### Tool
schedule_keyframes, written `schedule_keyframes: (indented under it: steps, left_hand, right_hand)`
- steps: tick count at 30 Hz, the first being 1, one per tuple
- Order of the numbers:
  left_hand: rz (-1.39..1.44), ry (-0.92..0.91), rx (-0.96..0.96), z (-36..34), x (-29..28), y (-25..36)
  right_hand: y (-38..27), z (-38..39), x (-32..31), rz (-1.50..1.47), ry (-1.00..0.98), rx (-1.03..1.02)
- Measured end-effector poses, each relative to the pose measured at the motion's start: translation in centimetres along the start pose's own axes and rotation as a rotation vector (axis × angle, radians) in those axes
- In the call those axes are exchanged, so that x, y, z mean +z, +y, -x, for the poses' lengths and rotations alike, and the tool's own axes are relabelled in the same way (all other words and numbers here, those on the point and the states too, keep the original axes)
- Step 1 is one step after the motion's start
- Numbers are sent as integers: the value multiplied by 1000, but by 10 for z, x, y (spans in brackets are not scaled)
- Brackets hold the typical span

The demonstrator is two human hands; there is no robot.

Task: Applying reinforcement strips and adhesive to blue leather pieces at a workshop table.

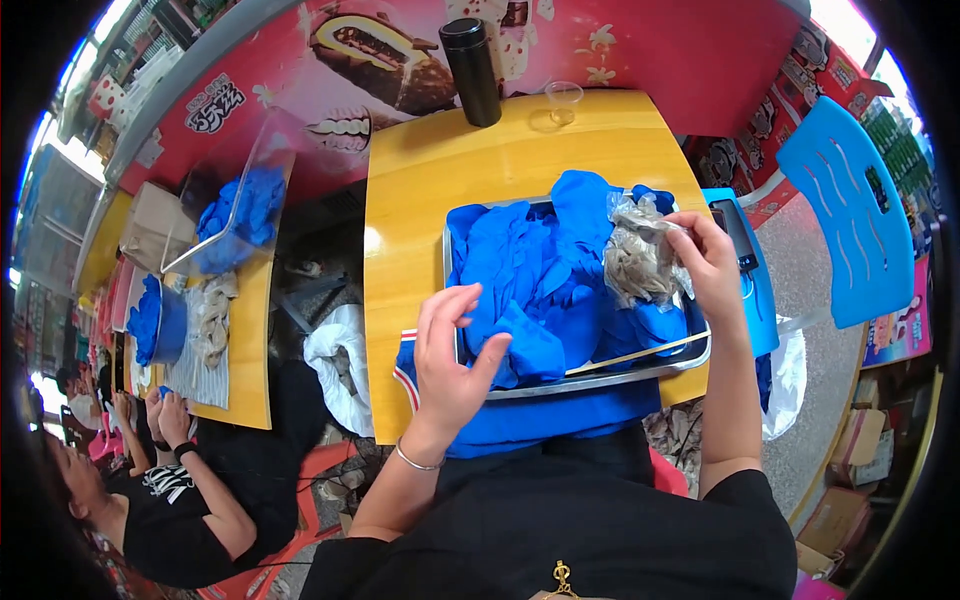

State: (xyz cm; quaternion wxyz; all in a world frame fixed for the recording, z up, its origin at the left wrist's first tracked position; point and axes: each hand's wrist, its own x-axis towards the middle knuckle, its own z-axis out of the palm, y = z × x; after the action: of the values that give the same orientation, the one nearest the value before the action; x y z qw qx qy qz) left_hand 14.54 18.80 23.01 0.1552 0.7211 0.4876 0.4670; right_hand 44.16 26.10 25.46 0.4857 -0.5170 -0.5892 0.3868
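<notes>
Head view: right hand (708, 262) pinches crumpled clear bags (640, 262); left hand (450, 352) spread over blue gloves (530, 280)

A crumpled clear plastic bag (640, 262), apparently holding greyish material, hung over the right end of the metal tray (600, 378); blue gloves (535, 285) lay heaped inside it.
</notes>
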Motion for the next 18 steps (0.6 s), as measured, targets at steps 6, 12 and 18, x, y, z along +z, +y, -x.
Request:
schedule_keyframes:
  steps: [6,12,18]
  left_hand:
    - [904,-193,-188,-14,27,48]
    - [1239,-337,-550,4,35,36]
    - [794,-468,-460,6,20,31]
  right_hand:
    - [-49,42,33,-378,-301,19]
    - [-40,59,48,-364,-306,55]
    - [-29,71,73,-145,-413,-139]
